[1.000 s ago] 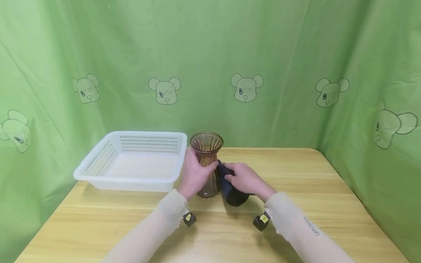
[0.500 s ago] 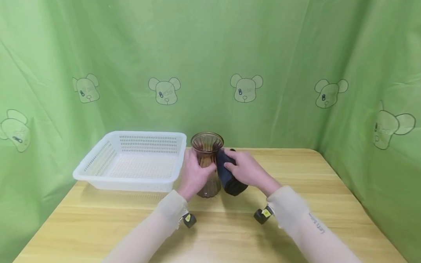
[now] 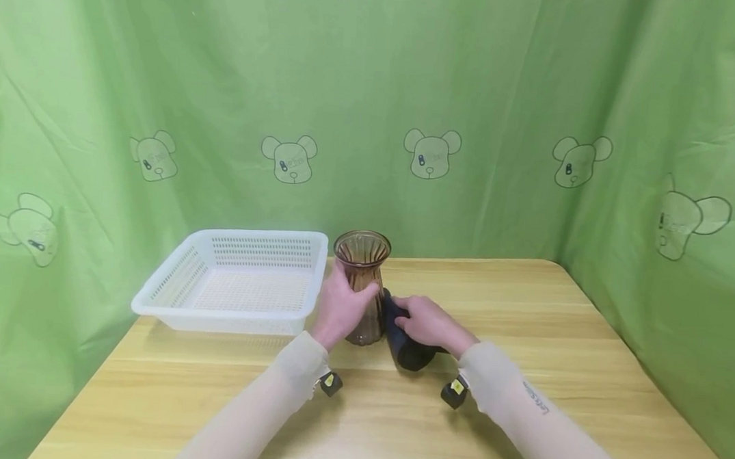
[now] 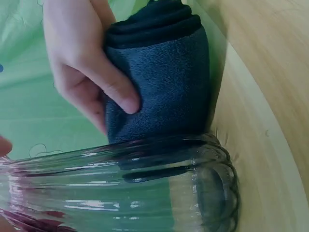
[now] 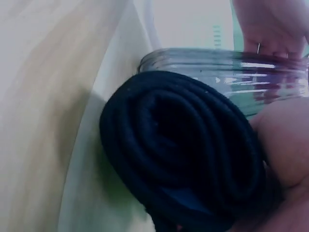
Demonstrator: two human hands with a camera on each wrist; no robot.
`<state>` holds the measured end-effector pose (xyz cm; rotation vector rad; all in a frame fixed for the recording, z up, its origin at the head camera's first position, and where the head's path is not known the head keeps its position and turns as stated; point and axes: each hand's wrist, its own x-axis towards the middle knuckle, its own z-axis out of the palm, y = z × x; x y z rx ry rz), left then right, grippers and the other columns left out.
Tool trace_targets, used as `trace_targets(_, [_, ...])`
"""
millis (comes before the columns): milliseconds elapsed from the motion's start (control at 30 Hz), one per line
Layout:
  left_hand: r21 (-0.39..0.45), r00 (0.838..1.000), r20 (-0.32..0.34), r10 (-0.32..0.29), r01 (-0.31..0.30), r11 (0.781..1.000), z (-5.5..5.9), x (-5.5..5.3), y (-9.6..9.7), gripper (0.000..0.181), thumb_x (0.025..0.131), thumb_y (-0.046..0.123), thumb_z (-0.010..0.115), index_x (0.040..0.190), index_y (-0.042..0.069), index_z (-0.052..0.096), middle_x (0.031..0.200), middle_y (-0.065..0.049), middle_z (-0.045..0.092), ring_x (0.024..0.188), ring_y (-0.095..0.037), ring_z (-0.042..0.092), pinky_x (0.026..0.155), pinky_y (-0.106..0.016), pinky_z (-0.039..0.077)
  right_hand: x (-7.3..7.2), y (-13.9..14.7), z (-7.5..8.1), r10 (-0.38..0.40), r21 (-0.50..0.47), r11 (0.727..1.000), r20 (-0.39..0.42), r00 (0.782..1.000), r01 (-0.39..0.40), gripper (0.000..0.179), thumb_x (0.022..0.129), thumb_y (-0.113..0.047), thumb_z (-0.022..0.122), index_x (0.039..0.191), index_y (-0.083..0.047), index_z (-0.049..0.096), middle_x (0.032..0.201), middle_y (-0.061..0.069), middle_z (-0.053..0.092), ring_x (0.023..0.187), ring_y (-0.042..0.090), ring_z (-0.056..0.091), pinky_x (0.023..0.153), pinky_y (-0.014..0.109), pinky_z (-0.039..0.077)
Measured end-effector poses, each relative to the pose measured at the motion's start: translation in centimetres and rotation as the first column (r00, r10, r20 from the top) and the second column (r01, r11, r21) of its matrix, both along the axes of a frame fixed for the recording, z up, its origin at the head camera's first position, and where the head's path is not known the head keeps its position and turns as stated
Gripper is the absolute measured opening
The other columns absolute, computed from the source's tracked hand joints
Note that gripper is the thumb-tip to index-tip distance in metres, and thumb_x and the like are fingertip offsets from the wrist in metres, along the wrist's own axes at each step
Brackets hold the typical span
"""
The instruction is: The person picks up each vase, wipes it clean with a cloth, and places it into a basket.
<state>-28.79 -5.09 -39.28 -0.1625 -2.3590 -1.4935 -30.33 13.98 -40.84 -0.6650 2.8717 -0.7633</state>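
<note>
A ribbed, brownish glass vase [image 3: 366, 318] with a flared rim stands upright on the table. My left hand [image 3: 341, 307] grips it round its narrow neck, thumb on the near side. My right hand [image 3: 428, 320] holds a dark navy cloth [image 3: 413, 351], folded into a thick roll, against the vase's right side. In the left wrist view the plush cloth [image 4: 164, 87] touches the lower part of the glass, with the right thumb [image 4: 113, 84] pressing on it. The right wrist view shows the cloth's rolled end [image 5: 178, 145], which hides part of the vase [image 5: 203, 63].
A white plastic basket [image 3: 228, 314] with slotted walls stands left of the vase, close to the left hand. The wooden table [image 3: 525, 291] reaches back to a green curtain [image 3: 361, 85] printed with bear heads, which also hangs at both sides.
My right hand moved the cloth up along the vase's side, then back down, now slightly lower than a second ago. The left hand and the vase stay in place.
</note>
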Motion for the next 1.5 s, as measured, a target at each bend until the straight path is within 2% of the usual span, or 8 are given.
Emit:
trace_targets(133, [0.007,1.000,0.003,0.015,-0.015,1.000,-0.1,0.0,0.0,0.081,0.081,0.047,0.079,0.143,0.016,0.037,0.131,-0.010,0.064,0.122,-0.027,0.062,0.107,-0.047,0.049,0.6,-0.2,1.2,-0.020,-0.016,1.000,-0.052,0.998,0.019,0.048,0.098,-0.015,0.062,0.144,-0.005,0.054,0.128,0.024,0.066,0.092,0.023,0.065,0.084,0.043,0.057])
trace_targets(333, [0.008,0.998,-0.061,0.017,-0.017,1.000,-0.1,-0.3,-0.2,0.074,0.081,0.040,0.080,0.140,0.013,0.043,0.133,-0.007,0.050,0.122,-0.024,0.055,0.111,-0.043,0.046,1.5,-0.4,5.5,-0.026,-0.104,0.994,-0.118,0.993,0.014,0.051,0.101,-0.018,0.059,0.149,-0.010,0.048,0.134,0.027,0.061,0.084,0.022,0.065,0.074,0.037,0.056])
trace_targets(533, [-0.026,0.994,-0.109,0.024,-0.027,0.999,0.0,-0.3,-0.1,0.067,0.079,0.034,0.080,0.135,0.012,0.050,0.125,-0.004,0.049,0.115,-0.020,0.053,0.107,-0.040,0.047,1.4,-0.5,7.7,-0.046,-0.158,0.987,-0.148,0.988,0.023,0.053,0.102,-0.019,0.057,0.152,-0.011,0.043,0.141,0.026,0.056,0.100,0.027,0.066,0.084,0.043,0.054])
trace_targets(700, [-0.044,0.992,-0.111,0.052,-0.057,0.997,0.2,-0.2,-0.1,0.068,0.077,0.031,0.080,0.135,0.013,0.049,0.124,-0.003,0.057,0.116,-0.021,0.058,0.106,-0.041,0.049,0.7,-0.5,6.2,-0.027,-0.154,0.988,-0.142,0.989,0.005,0.052,0.102,-0.015,0.057,0.152,-0.009,0.043,0.140,0.028,0.056,0.103,0.028,0.066,0.086,0.043,0.056])
trace_targets(967, [0.024,0.998,-0.062,0.009,-0.008,1.000,-0.1,-0.1,0.0,0.071,0.080,0.026,0.076,0.140,0.014,0.042,0.132,-0.007,0.061,0.125,-0.023,0.059,0.112,-0.045,0.046,-0.2,-1.1,2.8,-0.001,-0.019,1.000,-0.140,0.990,-0.002,0.051,0.100,-0.014,0.059,0.149,-0.004,0.047,0.130,0.028,0.063,0.102,0.030,0.067,0.087,0.046,0.058])
trace_targets(1200, [0.024,0.998,-0.063,0.015,-0.013,1.000,-0.4,-0.3,0.0,0.077,0.081,0.030,0.082,0.143,0.014,0.040,0.135,-0.007,0.060,0.129,-0.024,0.057,0.114,-0.045,0.042,-1.2,-0.3,-0.8,0.025,-0.037,0.999,0.028,0.999,-0.024,0.050,0.100,-0.011,0.058,0.149,-0.005,0.048,0.138,0.023,0.060,0.112,0.025,0.063,0.098,0.045,0.053])
trace_targets(1367, [0.007,0.999,-0.033,0.036,-0.035,0.999,-0.3,-0.3,0.1,0.076,0.081,0.032,0.081,0.143,0.014,0.041,0.136,-0.009,0.059,0.129,-0.026,0.056,0.114,-0.046,0.042,-1.7,0.8,-1.1,0.029,-0.120,0.993,0.080,0.996,-0.019,0.049,0.098,-0.009,0.059,0.147,-0.010,0.052,0.132,0.020,0.065,0.100,0.022,0.064,0.092,0.043,0.054])
trace_targets(1500, [0.007,0.999,-0.025,0.041,-0.041,0.999,-0.1,-0.2,0.1,0.075,0.080,0.032,0.082,0.141,0.013,0.043,0.134,-0.010,0.060,0.127,-0.026,0.057,0.114,-0.045,0.044,-1.9,1.4,-0.9,-0.024,-0.081,0.996,0.069,0.997,0.029,0.050,0.095,-0.011,0.062,0.145,-0.007,0.054,0.122,0.019,0.069,0.091,0.022,0.064,0.085,0.040,0.055])
